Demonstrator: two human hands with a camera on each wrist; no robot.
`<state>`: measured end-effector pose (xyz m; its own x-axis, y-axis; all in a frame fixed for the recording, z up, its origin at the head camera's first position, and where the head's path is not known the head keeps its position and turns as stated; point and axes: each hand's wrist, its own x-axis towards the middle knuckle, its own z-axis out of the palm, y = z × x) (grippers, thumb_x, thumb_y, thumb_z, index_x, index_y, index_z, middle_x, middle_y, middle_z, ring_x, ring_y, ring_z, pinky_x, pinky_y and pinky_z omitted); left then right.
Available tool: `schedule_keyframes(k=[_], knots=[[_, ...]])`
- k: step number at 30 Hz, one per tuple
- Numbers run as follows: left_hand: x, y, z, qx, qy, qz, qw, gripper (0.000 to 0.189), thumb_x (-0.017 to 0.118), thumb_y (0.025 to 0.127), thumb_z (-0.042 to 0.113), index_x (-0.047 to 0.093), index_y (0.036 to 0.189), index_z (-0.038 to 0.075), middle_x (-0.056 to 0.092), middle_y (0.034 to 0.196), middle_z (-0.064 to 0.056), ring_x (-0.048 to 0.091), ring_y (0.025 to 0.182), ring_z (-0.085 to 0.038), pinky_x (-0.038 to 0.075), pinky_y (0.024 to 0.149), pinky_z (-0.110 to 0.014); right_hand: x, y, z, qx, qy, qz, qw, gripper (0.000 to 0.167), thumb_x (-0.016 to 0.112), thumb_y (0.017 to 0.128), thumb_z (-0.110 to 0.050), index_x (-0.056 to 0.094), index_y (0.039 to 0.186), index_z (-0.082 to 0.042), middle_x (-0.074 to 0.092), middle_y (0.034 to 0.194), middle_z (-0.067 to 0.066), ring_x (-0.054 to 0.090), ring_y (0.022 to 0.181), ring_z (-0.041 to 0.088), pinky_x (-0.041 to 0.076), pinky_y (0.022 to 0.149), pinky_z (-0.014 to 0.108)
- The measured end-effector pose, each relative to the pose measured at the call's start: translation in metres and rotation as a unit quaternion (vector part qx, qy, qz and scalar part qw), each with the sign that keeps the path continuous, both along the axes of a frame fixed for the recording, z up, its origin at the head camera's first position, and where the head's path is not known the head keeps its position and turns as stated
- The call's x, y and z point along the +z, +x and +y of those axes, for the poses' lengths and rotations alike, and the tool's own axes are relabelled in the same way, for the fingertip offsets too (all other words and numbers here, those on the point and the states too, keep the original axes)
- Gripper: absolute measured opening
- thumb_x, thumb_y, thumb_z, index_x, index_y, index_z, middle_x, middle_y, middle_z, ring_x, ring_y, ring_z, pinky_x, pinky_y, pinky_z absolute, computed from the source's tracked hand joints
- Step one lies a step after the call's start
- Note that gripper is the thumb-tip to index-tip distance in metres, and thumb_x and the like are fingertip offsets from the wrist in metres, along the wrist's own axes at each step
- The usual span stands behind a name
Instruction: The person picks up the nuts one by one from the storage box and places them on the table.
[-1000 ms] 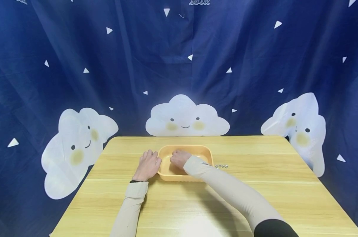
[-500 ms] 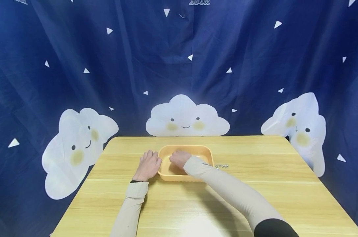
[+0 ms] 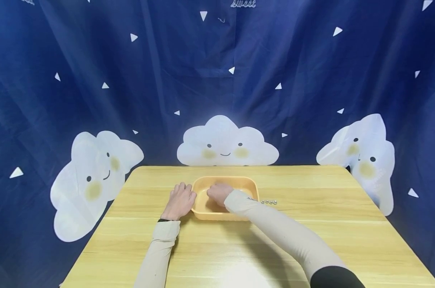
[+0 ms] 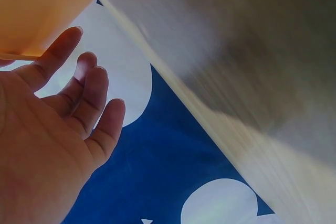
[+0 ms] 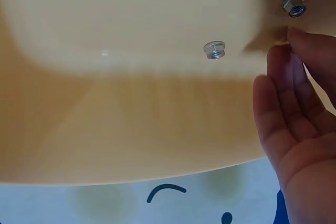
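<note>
A shallow orange plastic bin (image 3: 222, 216) sits on the table. At its left end is my left hand (image 3: 179, 201), its index finger along the outer wall and its thumb at the rim; it holds the bin there. My right hand (image 3: 219, 193) reaches down inside, with curled fingers and thumb tip close to the index tip. Just past those tips in the right wrist view lies a flanged hex nut (image 5: 294, 5), and a second flange nut (image 5: 214, 50) rests apart on the bin floor. I cannot tell whether the right fingertips pinch anything.
Several small shiny nuts (image 3: 269, 202) stand in a row on the wooden table (image 3: 311, 240), right of the bin. More small metal pieces (image 3: 251, 199) show beside the right sleeve at the bin's right end. A blue cloud-print curtain (image 3: 217, 92) hangs behind the table.
Both hands and the bin stay in nearly the same place. The right forearm shifts very slightly, and the head view moves a touch.
</note>
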<state>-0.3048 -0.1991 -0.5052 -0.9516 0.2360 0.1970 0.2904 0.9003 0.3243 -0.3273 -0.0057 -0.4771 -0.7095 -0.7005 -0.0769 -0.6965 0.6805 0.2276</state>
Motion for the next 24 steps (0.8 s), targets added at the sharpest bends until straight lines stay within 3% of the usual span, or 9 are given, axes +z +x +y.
schedule_keyframes(k=[14,24], knots=[[-0.0011,0.0010,0.0000,-0.002,0.001,0.003,1.0000,0.023,0.042,0.105,0.022,0.055,0.091,0.008,0.048,0.096,-0.011,0.043,0.092,-0.031,0.040,0.077,-0.046,-0.0004,0.0047,0.0004,-0.020,-0.011,0.004,0.9997,0.018,0.068,0.088,0.003,0.076,0.090,-0.012,0.077,0.087,0.003,0.074,0.078,0.015,0.059,0.069,0.023],[0.0002,0.0019,-0.0007,-0.001,0.001,0.007,1.0000,0.025,0.039,0.105,0.022,0.056,0.094,0.007,0.049,0.097,-0.012,0.045,0.094,-0.032,0.042,0.079,-0.048,-0.0001,0.0041,-0.0009,-0.030,0.022,0.014,0.9992,0.019,0.071,0.087,0.003,0.077,0.095,-0.013,0.077,0.089,0.003,0.074,0.080,0.016,0.059,0.072,0.023]])
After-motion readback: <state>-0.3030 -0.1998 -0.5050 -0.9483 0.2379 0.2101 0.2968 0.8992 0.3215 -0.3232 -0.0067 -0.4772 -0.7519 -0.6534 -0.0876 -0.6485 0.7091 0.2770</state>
